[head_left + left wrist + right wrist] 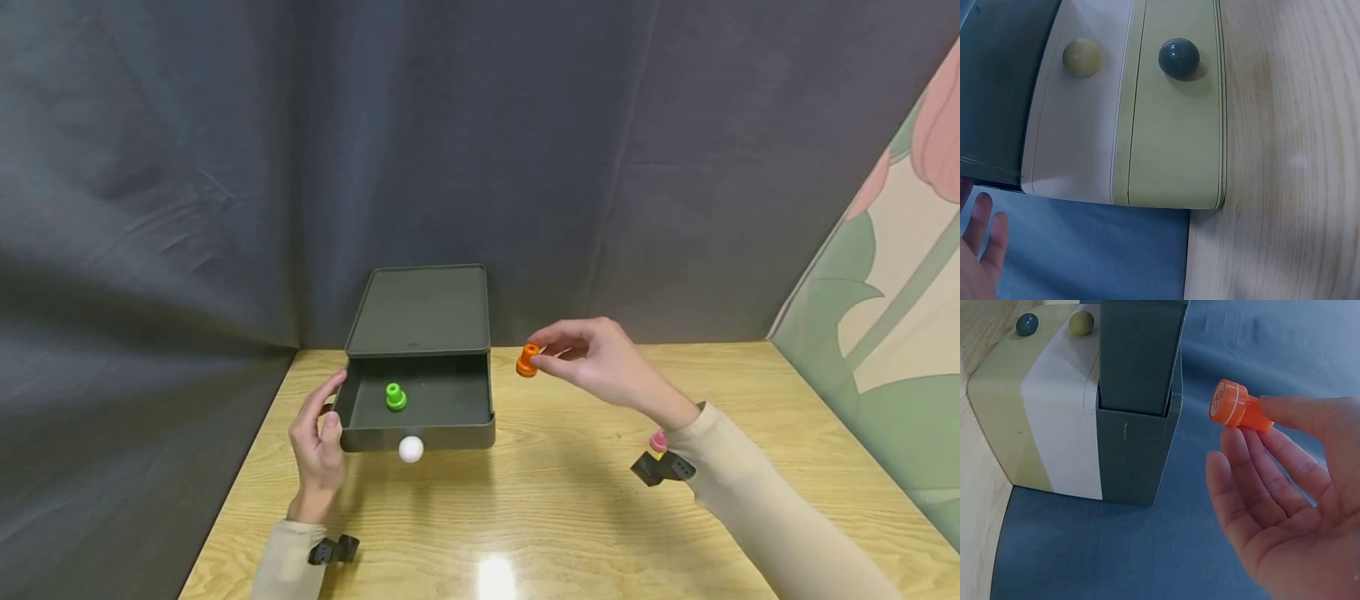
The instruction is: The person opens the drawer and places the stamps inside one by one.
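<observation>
Head view: fairly bright, lit from above; white glare spot thrown on counter [570, 508] at btm ctr; soft, blurry shadows cast below drawer [457, 438] & near R sleeve [772, 508]; curtain [487, 150] dimly lit, esp. far L. Wrist views: tinted bluish, a bit hazy, contrast lowered; small highlight caught on dark knob [1179, 59], w/ faint shadow cast beside it. Orange stamp [1229, 403] rendered vividly, approx. sharp.

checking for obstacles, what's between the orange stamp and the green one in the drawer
In the head view, the drawer's right wall stands between the orange stamp and the green stamp; inside, the drawer floor on that stretch looks bare.
</observation>
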Demonstrator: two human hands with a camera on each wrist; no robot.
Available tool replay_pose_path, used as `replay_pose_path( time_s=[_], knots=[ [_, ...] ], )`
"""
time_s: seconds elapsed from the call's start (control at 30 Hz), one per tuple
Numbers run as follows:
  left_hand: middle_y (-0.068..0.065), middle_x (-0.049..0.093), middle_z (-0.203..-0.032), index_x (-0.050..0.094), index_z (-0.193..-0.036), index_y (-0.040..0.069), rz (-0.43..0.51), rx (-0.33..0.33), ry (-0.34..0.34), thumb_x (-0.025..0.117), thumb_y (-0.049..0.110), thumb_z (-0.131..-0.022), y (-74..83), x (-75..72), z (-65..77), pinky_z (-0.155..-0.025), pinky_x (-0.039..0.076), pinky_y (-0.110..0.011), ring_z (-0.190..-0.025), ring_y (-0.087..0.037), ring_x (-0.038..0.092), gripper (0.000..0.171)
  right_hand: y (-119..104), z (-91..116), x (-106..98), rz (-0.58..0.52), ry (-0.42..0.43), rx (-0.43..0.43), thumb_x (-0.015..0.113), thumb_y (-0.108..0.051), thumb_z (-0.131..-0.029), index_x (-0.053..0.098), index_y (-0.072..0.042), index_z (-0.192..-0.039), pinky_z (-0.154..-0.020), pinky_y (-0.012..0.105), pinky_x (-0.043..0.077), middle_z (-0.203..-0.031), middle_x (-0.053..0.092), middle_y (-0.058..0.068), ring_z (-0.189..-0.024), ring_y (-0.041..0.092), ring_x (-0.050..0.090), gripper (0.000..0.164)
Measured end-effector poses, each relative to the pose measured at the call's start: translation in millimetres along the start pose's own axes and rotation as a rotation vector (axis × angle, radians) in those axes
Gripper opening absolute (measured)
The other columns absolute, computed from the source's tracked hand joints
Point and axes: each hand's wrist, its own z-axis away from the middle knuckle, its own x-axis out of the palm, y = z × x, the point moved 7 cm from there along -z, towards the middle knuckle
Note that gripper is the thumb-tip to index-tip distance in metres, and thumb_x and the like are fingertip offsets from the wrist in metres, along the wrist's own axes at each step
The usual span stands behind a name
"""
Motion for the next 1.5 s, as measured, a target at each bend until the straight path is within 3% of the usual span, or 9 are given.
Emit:
replay_pose_path(
  time_s=[0.47, 1.0, 1.5],
  knots=[
    [-0.028, 0.074, -0.122, 0.072, -0.128, -0.009, 0.004, 0.018, 0.005, 0.045, 0.004, -0.091, -3.1, -1.6, 1.1, -0.091, 0.049, -0.016, -0.119, -0.005, 0.066, 0.047, -24.9, -27.9, 19.7, -0.031, -0.086, -0.042, 0.081, -0.013, -0.093, 0.082, -0.011, -0.111, -0.079, 0.028, 0.062, -0.102, 0.082, 0.003, -0.089, 0.017, 0.078, 0.017],
    [-0.030, 0.073, -0.123, 0.072, -0.130, -0.008, 0.004, 0.018, -0.006, 0.046, 0.006, -0.094, -5.4, 0.9, 1.7, -0.091, 0.048, -0.015, -0.120, -0.005, 0.065, 0.046, -52.4, -57.6, 49.8, 0.073, -0.186, -0.049, 0.082, -0.016, -0.093, 0.082, -0.013, -0.112, -0.085, 0.033, 0.061, -0.101, 0.083, -0.003, -0.091, 0.010, 0.077, 0.018],
    [-0.030, 0.073, -0.122, 0.071, -0.130, -0.009, 0.006, 0.018, -0.001, 0.046, 0.005, -0.093, -6.4, 1.8, -0.4, -0.091, 0.048, -0.015, -0.120, -0.004, 0.066, 0.047, -56.9, -80.1, 85.0, 0.162, -0.284, -0.052, 0.081, -0.017, -0.094, 0.083, -0.014, -0.111, -0.084, 0.026, 0.061, -0.103, 0.082, -0.004, -0.092, 0.008, 0.078, 0.017]
  ],
)
